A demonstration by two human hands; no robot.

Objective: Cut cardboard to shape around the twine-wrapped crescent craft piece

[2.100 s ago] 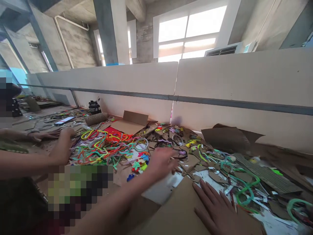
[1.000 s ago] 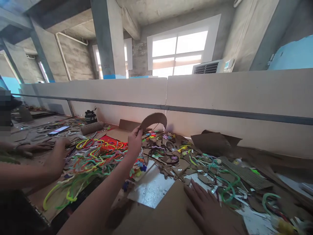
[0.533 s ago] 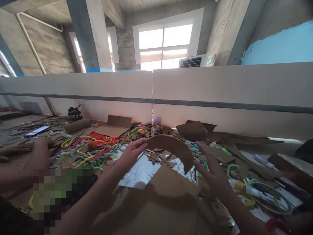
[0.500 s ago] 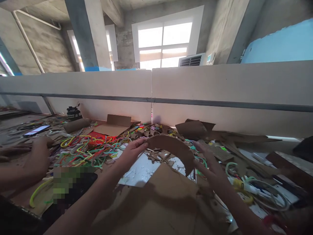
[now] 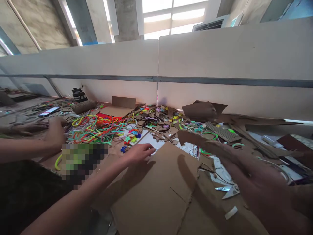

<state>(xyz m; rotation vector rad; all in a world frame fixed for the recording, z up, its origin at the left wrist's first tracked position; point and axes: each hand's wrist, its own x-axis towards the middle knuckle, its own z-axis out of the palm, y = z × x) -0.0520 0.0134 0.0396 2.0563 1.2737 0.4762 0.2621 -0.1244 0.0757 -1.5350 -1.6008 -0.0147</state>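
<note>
A curved cardboard strip [image 5: 202, 140] is in my right hand [image 5: 259, 179], raised over the right side of the table and seen nearly edge-on. My left hand [image 5: 140, 152] holds nothing; its fingers are apart above the far left edge of a flat cardboard sheet [image 5: 161, 189]. A short dark line marks that sheet. Small flower shapes [image 5: 132, 137] in blue, green and yellow lie just beyond my left hand. Cut cardboard pieces [image 5: 158, 137] rest on white paper past the sheet.
Colourful pipe cleaners [image 5: 97, 129] are heaped at the left, near another person's arm [image 5: 31, 148]. A phone [image 5: 49, 111] and a dark jar [image 5: 79, 94] lie further back. Scissors [image 5: 228, 190] are right of the sheet. A white partition [image 5: 110, 62] stands behind.
My left hand has let go of the curved strip and dropped lower. My right hand has carried the strip to the right and nearer. The view has tilted down.
</note>
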